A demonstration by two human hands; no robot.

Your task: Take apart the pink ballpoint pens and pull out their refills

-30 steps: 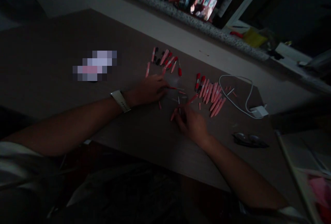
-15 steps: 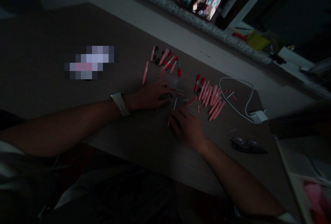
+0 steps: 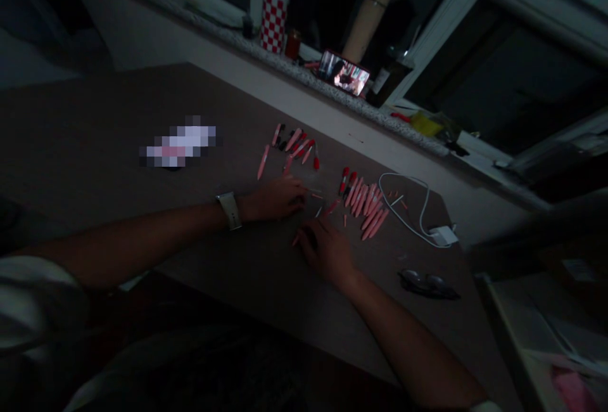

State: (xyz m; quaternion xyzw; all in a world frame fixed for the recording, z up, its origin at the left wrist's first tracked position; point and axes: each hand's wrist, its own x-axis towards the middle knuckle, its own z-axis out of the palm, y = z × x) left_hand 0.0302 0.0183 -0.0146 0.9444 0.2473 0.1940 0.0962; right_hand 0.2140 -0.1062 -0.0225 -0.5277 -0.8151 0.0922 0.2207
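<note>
The room is dim. My left hand [image 3: 278, 199], with a pale watch on its wrist, rests on the brown table [image 3: 118, 114], fingers curled over small pink pieces near its tips. Just right of it my right hand [image 3: 325, 248] lies knuckles up, fingers bent down on the table; a small pink piece [image 3: 296, 241] shows at its left edge. Whether either hand grips anything is too dark to see. A row of pink pen barrels [image 3: 368, 203] lies to the right of both hands. Another loose group of pink and red pens [image 3: 294, 142] lies behind the left hand.
A white charger with its coiled cable [image 3: 418, 215] lies right of the pens. Dark glasses [image 3: 427, 284] sit near the table's right edge. A phone with a lit screen [image 3: 344, 74] and a checkered bottle [image 3: 274, 9] stand on the ledge behind.
The view has tilted up and pulled back, showing more of the ledge. Both hands stay close together by the small pieces; the right hand has drawn slightly towards me.
</note>
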